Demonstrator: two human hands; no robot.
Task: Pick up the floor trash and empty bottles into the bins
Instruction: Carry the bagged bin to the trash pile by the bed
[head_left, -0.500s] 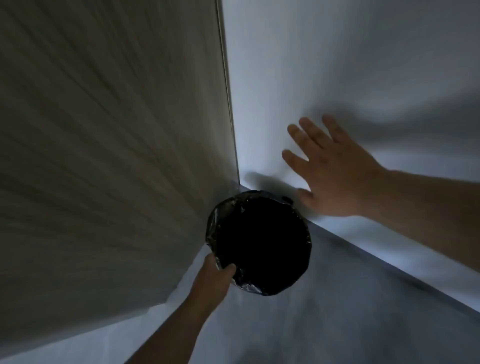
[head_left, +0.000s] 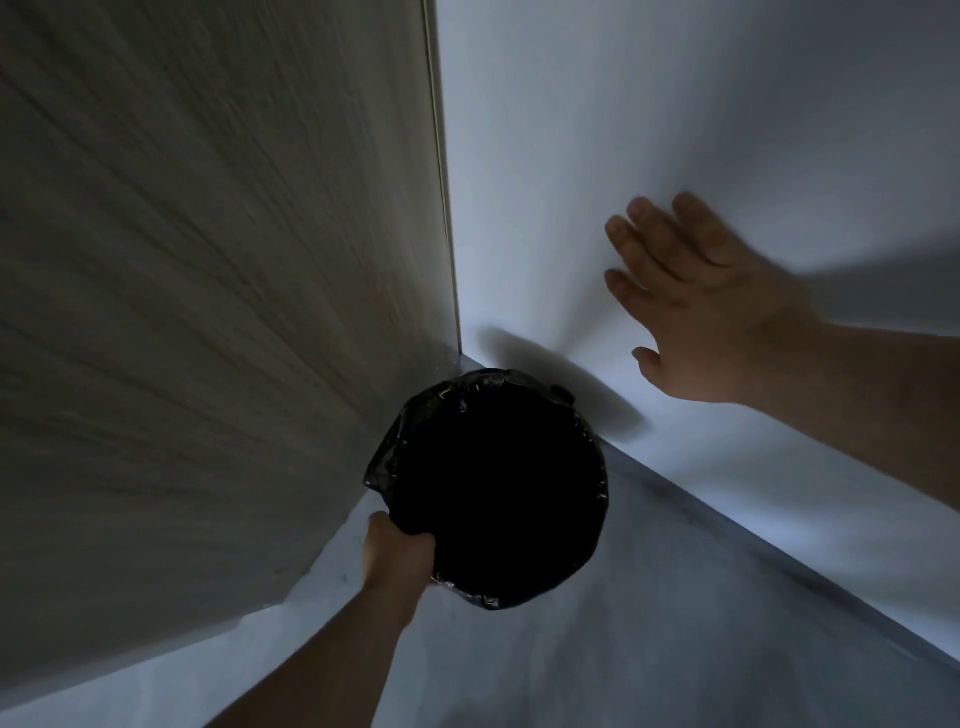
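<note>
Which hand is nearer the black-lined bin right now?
Left. The left hand grips the bin at its near rim; the right hand is open, higher by the white wall, off the bin.

The bin (head_left: 600, 483) is round and upright, seen from above, and its mouth is a dark opening whose contents cannot be made out. A black plastic liner (head_left: 385, 457) is folded over the rim, crinkled and glinting along the edge. The left hand (head_left: 397, 545) grips the near-left rim, liner and edge together. The far-right rim lies below the spread fingers of the right hand (head_left: 696, 312), well apart from them.
</note>
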